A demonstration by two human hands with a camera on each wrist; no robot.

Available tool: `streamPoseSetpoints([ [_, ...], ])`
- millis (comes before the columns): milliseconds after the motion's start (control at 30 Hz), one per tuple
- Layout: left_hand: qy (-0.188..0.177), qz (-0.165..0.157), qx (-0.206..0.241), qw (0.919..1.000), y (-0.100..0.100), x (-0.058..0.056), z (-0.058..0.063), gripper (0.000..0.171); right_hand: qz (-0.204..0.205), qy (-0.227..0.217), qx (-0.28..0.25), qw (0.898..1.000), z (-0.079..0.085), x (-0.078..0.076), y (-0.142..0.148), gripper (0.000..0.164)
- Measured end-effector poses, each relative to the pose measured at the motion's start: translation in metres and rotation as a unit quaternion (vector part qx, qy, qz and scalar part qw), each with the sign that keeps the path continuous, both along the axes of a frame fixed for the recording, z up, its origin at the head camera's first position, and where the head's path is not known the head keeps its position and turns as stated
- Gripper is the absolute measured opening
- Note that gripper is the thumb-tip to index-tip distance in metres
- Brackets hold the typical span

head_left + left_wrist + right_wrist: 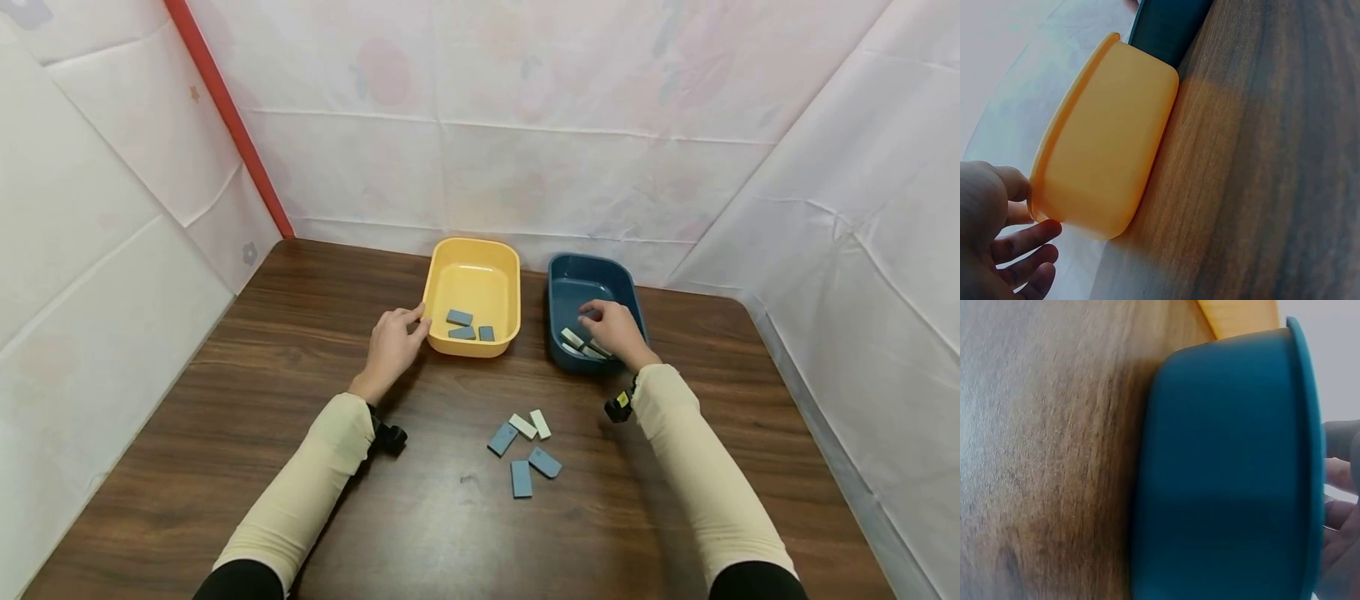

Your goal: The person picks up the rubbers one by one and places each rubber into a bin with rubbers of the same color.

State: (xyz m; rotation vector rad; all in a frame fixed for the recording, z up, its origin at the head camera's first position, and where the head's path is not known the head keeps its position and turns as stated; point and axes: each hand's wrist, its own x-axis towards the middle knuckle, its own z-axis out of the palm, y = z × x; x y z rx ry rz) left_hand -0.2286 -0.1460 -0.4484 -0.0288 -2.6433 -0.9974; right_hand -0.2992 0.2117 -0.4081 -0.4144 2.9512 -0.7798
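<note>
My left hand [392,343] is at the left rim of the yellow tub [474,351], thumb and fingertips touching its edge; in the left wrist view the other fingers [1025,242] spread loosely beside its end wall. Three blue-grey rectangular tiles [460,317] lie inside that tub. Over the near part of the dark blue tub [557,287] is my right hand [618,331], its fingers loosely bent with a gap between thumb and forefinger and nothing visible in it. Below it, several cream tiles [572,337] lie in the tub, partly covered by the hand.
On the brown wooden table [420,533], in front of the tubs, lie three blue-grey tiles [521,479] and two cream tiles [540,423] in a loose group. White printed cloth [525,167] hangs behind and on both sides, and a red pole [232,117] slants down at the back left.
</note>
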Motion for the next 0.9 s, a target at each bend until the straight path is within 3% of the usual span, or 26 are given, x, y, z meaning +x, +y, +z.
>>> streamPoseSetpoints([
  [433, 0.002, -0.003, 0.001, 1.0000, 0.002, -0.002, 0.000, 0.041, -0.065, 0.053, -0.044, 0.996, 0.007, 0.022, 0.019, 0.025],
  [900, -0.004, -0.004, 0.002, 1.0000, 0.002, -0.002, -0.001, 0.042, -0.088, 0.116, -0.054, 0.988, 0.004, 0.038, 0.040, 0.023],
])
